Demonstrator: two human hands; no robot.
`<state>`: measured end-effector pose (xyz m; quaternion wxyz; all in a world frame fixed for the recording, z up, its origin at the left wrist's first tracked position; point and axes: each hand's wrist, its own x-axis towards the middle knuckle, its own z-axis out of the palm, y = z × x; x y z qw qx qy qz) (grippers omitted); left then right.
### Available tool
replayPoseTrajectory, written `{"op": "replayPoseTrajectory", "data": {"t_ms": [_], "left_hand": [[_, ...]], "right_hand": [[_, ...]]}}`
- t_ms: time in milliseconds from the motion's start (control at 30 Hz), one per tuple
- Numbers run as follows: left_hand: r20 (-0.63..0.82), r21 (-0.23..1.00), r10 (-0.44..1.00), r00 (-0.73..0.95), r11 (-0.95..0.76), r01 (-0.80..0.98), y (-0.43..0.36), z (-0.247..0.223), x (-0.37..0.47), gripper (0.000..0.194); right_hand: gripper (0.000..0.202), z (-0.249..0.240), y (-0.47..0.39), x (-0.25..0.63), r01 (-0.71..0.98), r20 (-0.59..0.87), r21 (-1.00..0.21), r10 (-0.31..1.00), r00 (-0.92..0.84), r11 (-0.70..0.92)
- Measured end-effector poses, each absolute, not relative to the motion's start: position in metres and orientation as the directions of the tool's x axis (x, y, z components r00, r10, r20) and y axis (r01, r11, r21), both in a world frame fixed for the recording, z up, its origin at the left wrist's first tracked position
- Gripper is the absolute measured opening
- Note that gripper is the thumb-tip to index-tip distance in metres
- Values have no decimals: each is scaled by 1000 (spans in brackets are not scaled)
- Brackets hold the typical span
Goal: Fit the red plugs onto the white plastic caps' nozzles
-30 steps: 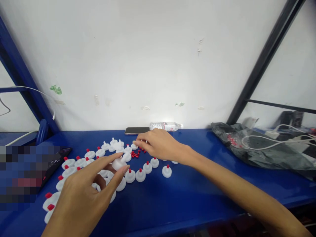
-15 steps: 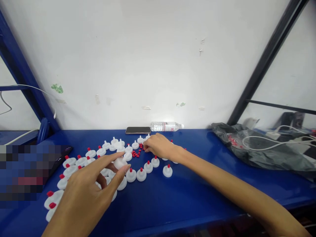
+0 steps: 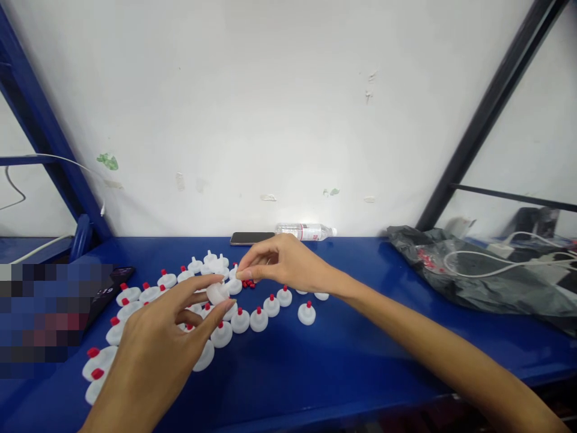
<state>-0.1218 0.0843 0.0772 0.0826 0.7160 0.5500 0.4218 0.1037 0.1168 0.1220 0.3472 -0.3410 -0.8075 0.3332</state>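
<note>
My left hand (image 3: pixel 166 337) grips a white round cap (image 3: pixel 217 293) between thumb and fingers, its narrow spout tilted toward the right. Just right of it, my right hand (image 3: pixel 282 261) is closed in a pinch; what its fingertips hold is too small to make out. Loose red pieces (image 3: pixel 249 284) lie on the blue table beneath the right hand. Around both hands stand several white caps with red tips, such as one at the front (image 3: pixel 306 313). Behind the left hand, several white caps (image 3: pixel 210 257) have bare spouts.
A phone (image 3: pixel 251 238) and a clear bottle (image 3: pixel 306 231) lie by the wall. A dark plastic bag (image 3: pixel 473 288) with white cables is on the right. At the left lies a dark device (image 3: pixel 108 291), partly blurred out. Metal posts rise at both sides.
My right hand has moved left from the loose red pieces to beside the cap in my left hand. The left hand has stayed nearly in place, still gripping the cap.
</note>
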Motion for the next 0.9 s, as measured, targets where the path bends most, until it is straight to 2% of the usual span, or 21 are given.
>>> {"op": "replayPoseTrajectory", "data": {"t_ms": [167, 333, 467, 600, 700, 900], "left_hand": [[529, 587, 846, 69, -424, 690, 82, 72, -121, 42], [599, 575, 799, 64, -484, 659, 79, 71, -120, 43], [628, 582, 778, 24, -489, 650, 79, 71, -122, 49], [600, 598, 799, 29, -473, 647, 80, 72, -122, 53], [599, 589, 798, 58, -489, 644, 78, 74, -120, 50], [645, 552, 758, 102, -553, 624, 70, 73, -114, 39]], "right_hand": [[18, 118, 114, 99, 266, 313, -823, 792, -524, 501], [28, 119, 114, 99, 233, 227, -887, 817, -530, 398], [36, 119, 109, 97, 318, 266, -784, 752, -603, 533], [38, 122, 101, 94, 329, 345, -690, 692, -634, 645], [37, 123, 98, 93, 384, 348, -627, 685, -641, 678], [34, 118, 96, 91, 531, 394, -398, 662, -637, 748]]}}
